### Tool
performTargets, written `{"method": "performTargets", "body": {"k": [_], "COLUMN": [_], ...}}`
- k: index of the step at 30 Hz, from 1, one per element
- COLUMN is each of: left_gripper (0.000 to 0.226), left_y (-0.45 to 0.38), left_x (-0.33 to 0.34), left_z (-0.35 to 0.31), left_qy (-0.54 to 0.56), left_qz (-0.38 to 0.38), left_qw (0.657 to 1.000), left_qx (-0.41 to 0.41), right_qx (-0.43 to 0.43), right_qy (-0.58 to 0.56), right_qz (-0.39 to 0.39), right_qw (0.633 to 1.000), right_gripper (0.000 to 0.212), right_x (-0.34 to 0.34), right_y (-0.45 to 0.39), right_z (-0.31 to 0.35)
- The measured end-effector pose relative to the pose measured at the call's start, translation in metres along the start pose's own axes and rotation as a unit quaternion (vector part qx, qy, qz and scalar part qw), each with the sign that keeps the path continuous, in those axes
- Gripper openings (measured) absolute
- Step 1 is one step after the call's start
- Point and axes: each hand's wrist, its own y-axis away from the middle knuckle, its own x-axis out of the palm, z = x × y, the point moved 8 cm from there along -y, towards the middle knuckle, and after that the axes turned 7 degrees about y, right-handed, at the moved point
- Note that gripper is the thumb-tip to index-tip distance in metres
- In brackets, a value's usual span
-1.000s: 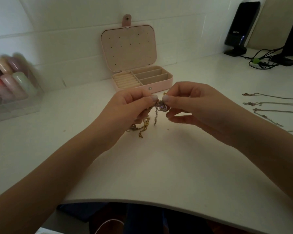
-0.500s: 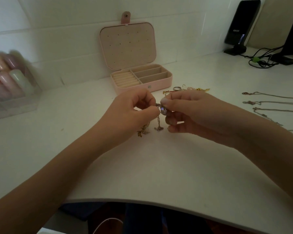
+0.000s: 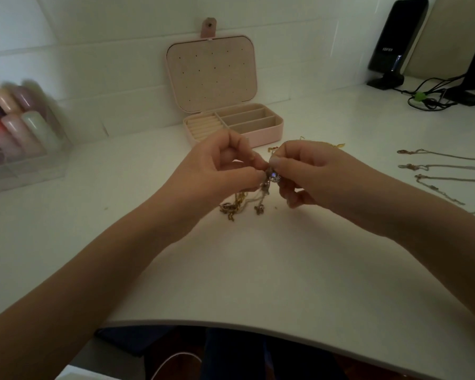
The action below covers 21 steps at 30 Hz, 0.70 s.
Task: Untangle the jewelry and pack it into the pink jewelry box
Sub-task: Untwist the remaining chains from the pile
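Over the white bench [image 3: 258,270], the left hand [image 3: 217,171] and right hand [image 3: 313,174] pinch a tangled clump of jewelry [image 3: 270,178] between their fingertips; its gold chains hang down onto the bench. The pink jewelry box [image 3: 266,133] stands open just behind the hands. Three necklaces [image 3: 436,167] lie stretched out at the right.

both forearms reaching in over the near edge, left hand [image 3: 225,171] and right hand [image 3: 310,174] meeting mid-surface, fingers curled, thumb and forefinger tips pinching, nearly touching
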Motion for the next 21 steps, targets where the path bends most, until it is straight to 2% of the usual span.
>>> {"method": "performTargets", "body": {"k": [2,6,10,15,21], "left_gripper": [0.035,0.02,0.012,0.011,0.014], "left_y": [0.0,-0.001,0.0,0.003,0.002], "left_x": [0.001,0.003,0.003,0.006,0.006], "left_z": [0.0,0.002,-0.003,-0.006,-0.003], "left_qy": [-0.015,-0.044,-0.081,-0.147,-0.107], "left_qz": [-0.001,0.007,0.014,0.02,0.04], "left_qw": [1.0,0.999,0.997,0.988,0.993], "left_qx": [0.0,0.0,0.016,0.044,0.027], "right_qx": [-0.009,0.008,0.04,0.066,0.072], "right_qy": [0.002,-0.07,-0.178,-0.204,-0.261], "right_qz": [-0.003,0.015,0.087,0.146,0.175], "right_qw": [1.0,0.997,0.979,0.966,0.947], "right_gripper": [0.022,0.023,0.027,0.031,0.039], "right_x": [-0.001,0.002,0.014,0.019,0.021], "right_y": [0.0,0.001,0.002,0.004,0.004], "right_z": [0.002,0.001,-0.001,-0.007,-0.004]}}
